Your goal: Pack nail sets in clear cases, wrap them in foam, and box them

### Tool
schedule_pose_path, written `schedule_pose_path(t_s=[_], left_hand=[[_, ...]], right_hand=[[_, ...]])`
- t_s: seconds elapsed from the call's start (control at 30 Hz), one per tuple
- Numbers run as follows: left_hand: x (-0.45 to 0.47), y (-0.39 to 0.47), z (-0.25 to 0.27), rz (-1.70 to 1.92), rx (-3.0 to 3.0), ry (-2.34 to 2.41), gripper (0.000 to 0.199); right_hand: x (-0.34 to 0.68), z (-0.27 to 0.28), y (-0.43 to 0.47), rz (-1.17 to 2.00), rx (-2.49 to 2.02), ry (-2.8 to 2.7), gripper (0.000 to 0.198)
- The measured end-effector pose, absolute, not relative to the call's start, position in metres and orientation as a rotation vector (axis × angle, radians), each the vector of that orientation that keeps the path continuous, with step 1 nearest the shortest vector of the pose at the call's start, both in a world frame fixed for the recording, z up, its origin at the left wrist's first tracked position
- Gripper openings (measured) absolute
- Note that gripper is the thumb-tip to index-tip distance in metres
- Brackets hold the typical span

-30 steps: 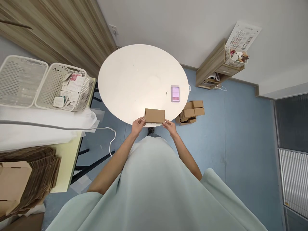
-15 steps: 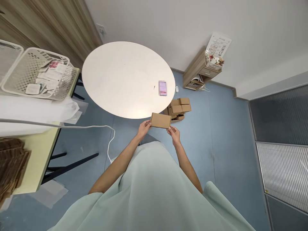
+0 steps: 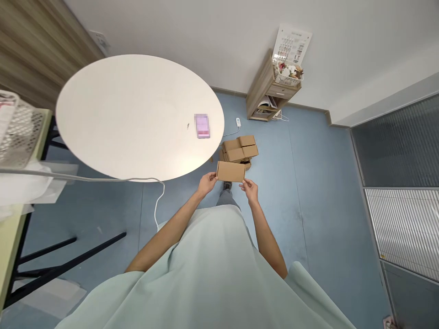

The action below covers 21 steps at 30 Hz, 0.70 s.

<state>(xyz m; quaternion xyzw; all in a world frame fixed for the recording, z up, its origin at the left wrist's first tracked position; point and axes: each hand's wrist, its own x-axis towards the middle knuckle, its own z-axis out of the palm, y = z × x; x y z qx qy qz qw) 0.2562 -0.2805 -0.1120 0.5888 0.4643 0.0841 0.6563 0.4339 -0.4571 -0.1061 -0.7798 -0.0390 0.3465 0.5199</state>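
Between my two hands is a flat, closed brown cardboard box [image 3: 231, 172], held level in front of me above the floor. My left hand [image 3: 207, 183] grips its left end, thumb and fingers closed at the lower left corner. At the lower right corner, my right hand [image 3: 249, 189] pinches the box's edge. Just beyond it on the floor lies a pile of similar brown cardboard boxes [image 3: 236, 148], partly hidden by the held one.
A white oval table [image 3: 137, 114] stands ahead to the left, bearing a blurred pink-purple item [image 3: 202, 126]. A white cable [image 3: 156, 201] crosses at left. By the wall is a small wooden cabinet [image 3: 262, 91]; a yellowish table [image 3: 12, 246] with a white basket [image 3: 22, 132] is far left.
The view has shifted right, so the oval table and basket sit further left. Both hands still hold the box, now nearer the pile; my foot has come into view beneath it.
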Motion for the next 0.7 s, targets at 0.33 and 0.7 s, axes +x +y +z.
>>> schedule_pose_path(t_s=[0.33,0.7], left_hand=[[0.423,-0.289,-0.137,0.078,1.408,1.239,0.039],[0.492,-0.239,-0.177,0.104,1.444,1.45,0.046]], right_hand=[[0.61,-0.137,-0.439,0.88,-2.046,-0.227,0.04],[0.676,-0.203,-0.366,1.0,-2.126,-0.289,0.043]])
